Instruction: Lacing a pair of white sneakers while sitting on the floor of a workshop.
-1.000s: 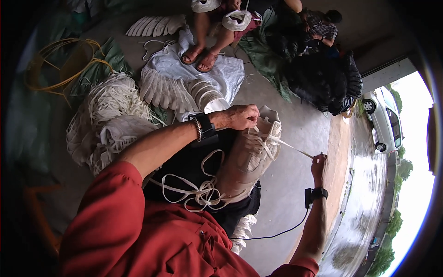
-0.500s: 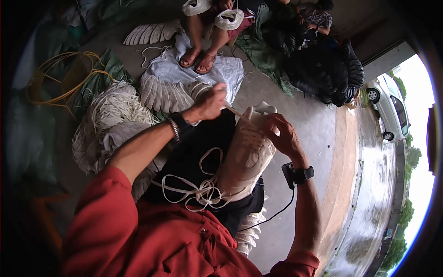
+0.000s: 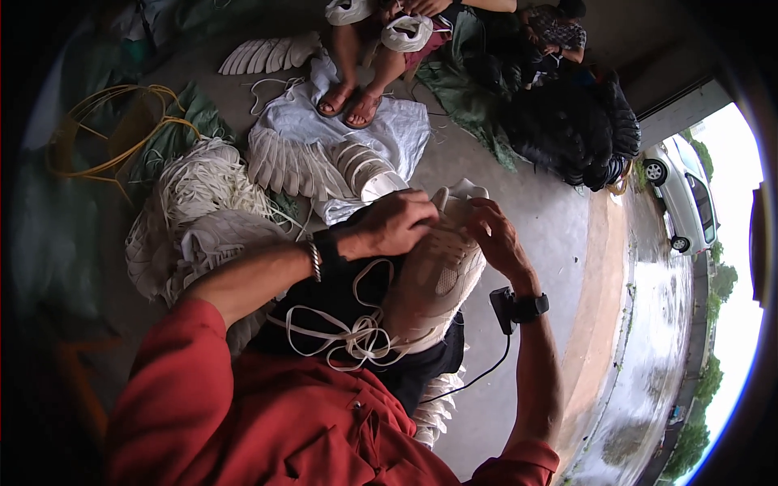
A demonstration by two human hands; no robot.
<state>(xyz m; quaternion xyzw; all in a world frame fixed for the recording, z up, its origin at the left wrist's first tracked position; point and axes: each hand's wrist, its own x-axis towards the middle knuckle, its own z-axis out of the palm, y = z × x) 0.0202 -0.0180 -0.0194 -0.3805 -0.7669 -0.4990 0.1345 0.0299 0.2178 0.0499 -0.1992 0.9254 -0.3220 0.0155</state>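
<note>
A pale shoe upper (image 3: 425, 283) lies over my dark-covered lap, its tongue end pointing away from me. White lace crosses its upper eyelets, and a loose bundle of shoelaces (image 3: 356, 340) rests by its near end. My left hand (image 3: 397, 223) is closed at the left eyelet edge, fingertips on the lace; the fingers partly hide what they pinch. On the opposite side, my right hand (image 3: 496, 235) pinches the upper's edge near the tongue, thumb and forefinger bent together. A dark strap circles each wrist.
Left of my lap sits a heap of white laces and uppers (image 3: 207, 186). Stacked pale uppers (image 3: 300, 166) lie on a white sheet (image 3: 397, 125), where another person's sandalled feet (image 3: 348, 105) rest. Black piles (image 3: 559, 130), a yellow hoop frame (image 3: 121, 130) and a parked car (image 3: 685, 194) stand farther off.
My left hand has come down and right, from holding the lace stretched out to the shoe upper's eyelets. My right hand has stayed nearly still. The other person's hands have shifted at the top.
</note>
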